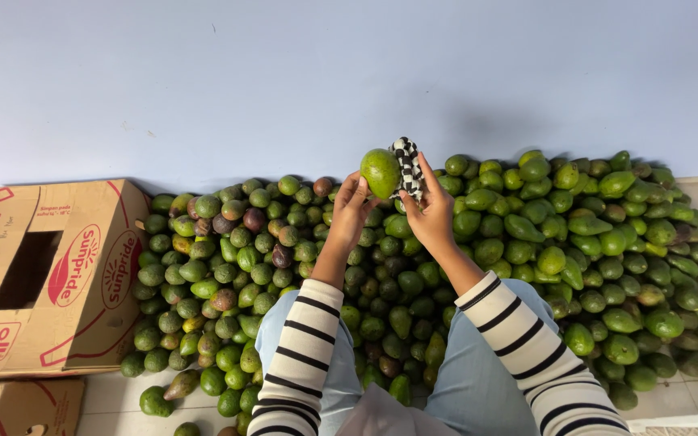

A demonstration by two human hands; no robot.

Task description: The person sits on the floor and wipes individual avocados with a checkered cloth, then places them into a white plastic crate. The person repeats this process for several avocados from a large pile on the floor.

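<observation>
The left hand [351,208] lifts a green avocado [380,172] above the heap, fingertips pinched on its lower left side; the fruit sits between both hands, raised against the pale blue wall [284,81]. The right hand [430,211] presses a black-and-white checked cloth [407,168] against the avocado's right side, fingers closed around the fabric — how much cloth is bunched in the palm is hidden. Below, a wide pile of avocados [527,234] covers the floor; mostly green, a few dark purplish ones near the left. The person's striped sleeves [519,339] and blue jeans [478,387] cover part of the pile, and the right edge of the heap is cut off by the frame. At left, a cardboard box [50,282] lies on its side, its inside too dark to make out; a second box [18,408] is cropped at the bottom corner.
</observation>
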